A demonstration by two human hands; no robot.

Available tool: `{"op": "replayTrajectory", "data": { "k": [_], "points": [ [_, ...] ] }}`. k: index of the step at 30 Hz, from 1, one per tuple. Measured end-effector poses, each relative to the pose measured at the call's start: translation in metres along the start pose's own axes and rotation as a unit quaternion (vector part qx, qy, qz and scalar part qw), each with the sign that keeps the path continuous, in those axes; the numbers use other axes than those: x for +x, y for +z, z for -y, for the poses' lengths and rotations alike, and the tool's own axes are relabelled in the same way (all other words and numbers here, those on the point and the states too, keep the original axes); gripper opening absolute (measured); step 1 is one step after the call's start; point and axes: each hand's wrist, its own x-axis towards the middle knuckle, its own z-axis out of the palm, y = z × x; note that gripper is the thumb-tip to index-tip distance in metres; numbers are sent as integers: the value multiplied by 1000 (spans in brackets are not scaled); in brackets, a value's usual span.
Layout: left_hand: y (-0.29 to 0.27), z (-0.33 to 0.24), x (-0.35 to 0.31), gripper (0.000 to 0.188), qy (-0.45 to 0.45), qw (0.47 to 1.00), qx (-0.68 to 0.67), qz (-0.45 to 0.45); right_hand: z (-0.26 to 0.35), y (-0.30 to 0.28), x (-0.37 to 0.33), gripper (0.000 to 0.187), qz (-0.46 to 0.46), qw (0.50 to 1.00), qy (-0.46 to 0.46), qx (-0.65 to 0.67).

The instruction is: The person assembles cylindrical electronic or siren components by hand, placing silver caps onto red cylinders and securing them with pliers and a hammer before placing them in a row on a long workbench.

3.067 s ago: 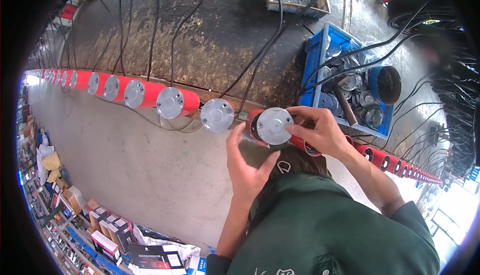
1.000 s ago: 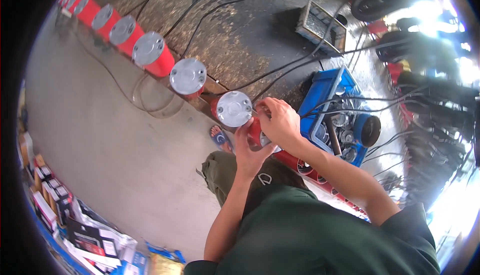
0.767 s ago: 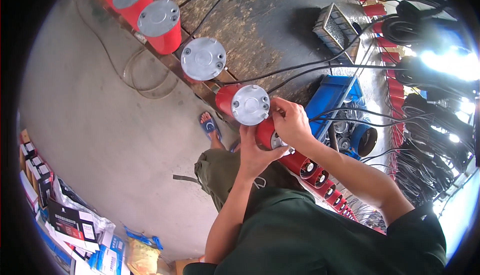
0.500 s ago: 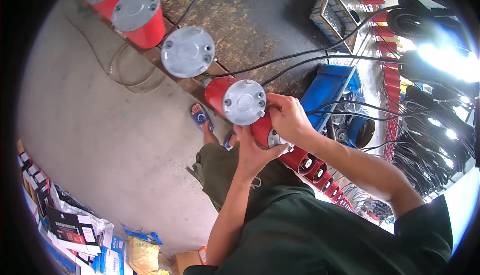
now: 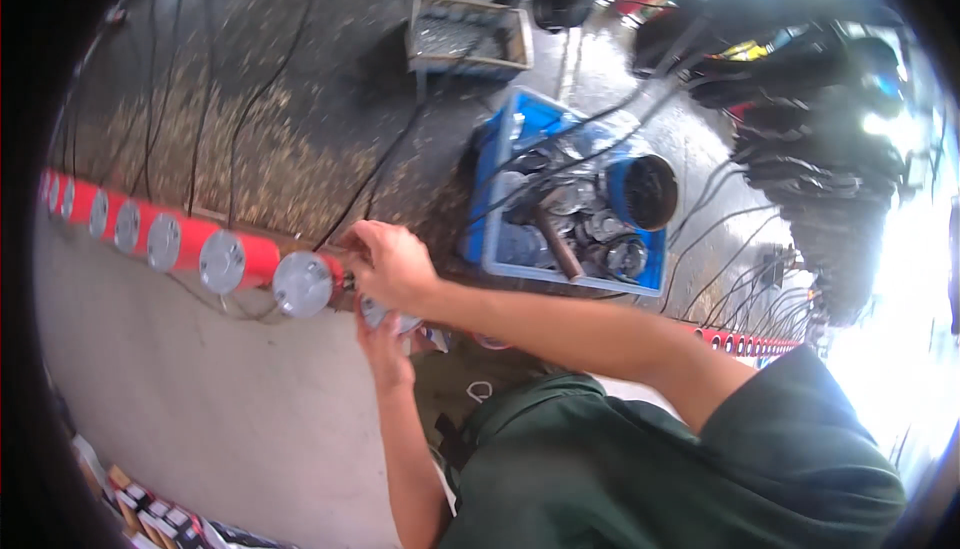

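A row of red cylinders (image 5: 262,259) with round grey metal end caps (image 5: 222,262) runs along the bench edge at left, the nearest cap (image 5: 303,285) just left of my hands. My left hand (image 5: 388,354) grips another grey end cap (image 5: 408,324) from below, thumb and fingers at its rim; most of the part behind it is hidden. Above it, my right hand (image 5: 392,267) is closed, fingertips pinched beside the near end of a black cable (image 5: 385,164). What lies in those fingertips is too blurred and covered to make out.
A blue crate (image 5: 575,287) of metal parts, with a hammer (image 5: 556,241) and a round tub (image 5: 643,192) on top, stands on the dark bench right of my hands. Farther back is a small tray (image 5: 470,67). Black cables hang at right.
The view has swung, so the crate now lies nearer the middle and the row of cylinders reaches left. Both hands have moved to another cylinder in the row; the right now pinches above the cap.
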Motion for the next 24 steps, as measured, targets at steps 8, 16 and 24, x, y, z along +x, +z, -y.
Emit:
{"op": "replayTrajectory", "data": {
  "k": [8,16,24],
  "points": [
    [-9,-9,-5,67,0,997,68,25,-141,-241,-121,22,-170,969,44,-172],
    [-12,-17,0,59,-4,995,97,5,-245,-268,-145,23,238,673,-44,-698],
    [-7,-30,-11,65,82,963,257,6,-239,-273,-135,39,242,681,-28,-690]
  ]
}}
